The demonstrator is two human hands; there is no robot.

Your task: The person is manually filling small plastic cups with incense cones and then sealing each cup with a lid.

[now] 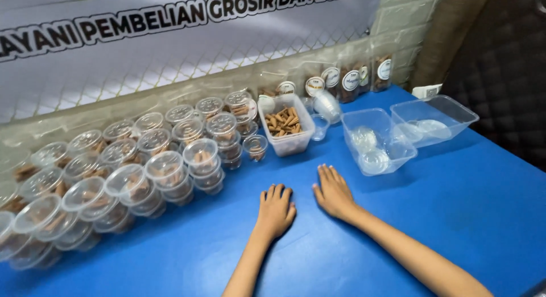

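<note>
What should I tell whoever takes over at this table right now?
Left hand and right hand lie flat and empty on the blue table, side by side.
Open tub of brown snack sticks sits just beyond the hands.
Filled, lidded cups are stacked in rows to the left.
One filled cup without a lid stands beside the tub.
Two clear tubs on the right hold loose lids.
Left: sticks remain in the tub; the open cup needs a lid.

Blue table (pixel 466 217), lidded cups (pixel 165 169), clear tubs (pixel 398 155), both hands flat
</note>
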